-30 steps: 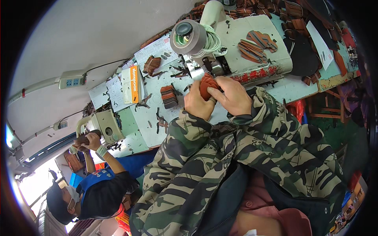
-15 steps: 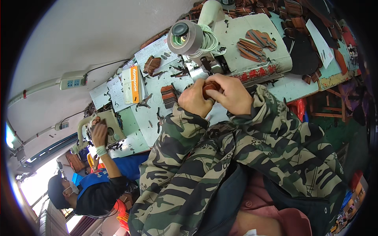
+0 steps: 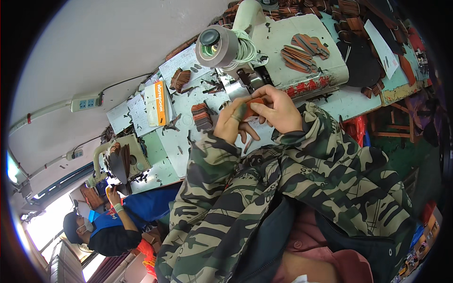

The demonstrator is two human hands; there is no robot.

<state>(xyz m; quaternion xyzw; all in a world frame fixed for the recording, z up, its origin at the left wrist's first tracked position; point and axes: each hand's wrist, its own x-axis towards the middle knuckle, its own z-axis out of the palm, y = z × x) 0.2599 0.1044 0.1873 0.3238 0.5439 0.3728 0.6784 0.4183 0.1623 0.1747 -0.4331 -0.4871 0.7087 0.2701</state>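
A small orange-brown leather piece is held between my two hands at the table's edge, just in front of the sewing-type machine. My right hand pinches it between thumb and fingers. At its left end, my left hand grips it with the fingertips, while its lower fingers hang loosely apart. Fingers cover part of the piece. Left of my left hand lies a neat stack of brown and dark strips. The machine's round metal head part is just beyond my fingers.
Brown and grey cut pieces lie on the machine. A fanned bundle, a notebook and papers are on the table at left, among dark scraps. A co-worker sits at another machine. A black sheet lies at right.
My left hand has loosened from a closed grip, its lower fingers now dropping apart, and more of the leather piece shows. The co-worker's raised hand has lowered, away from that machine.
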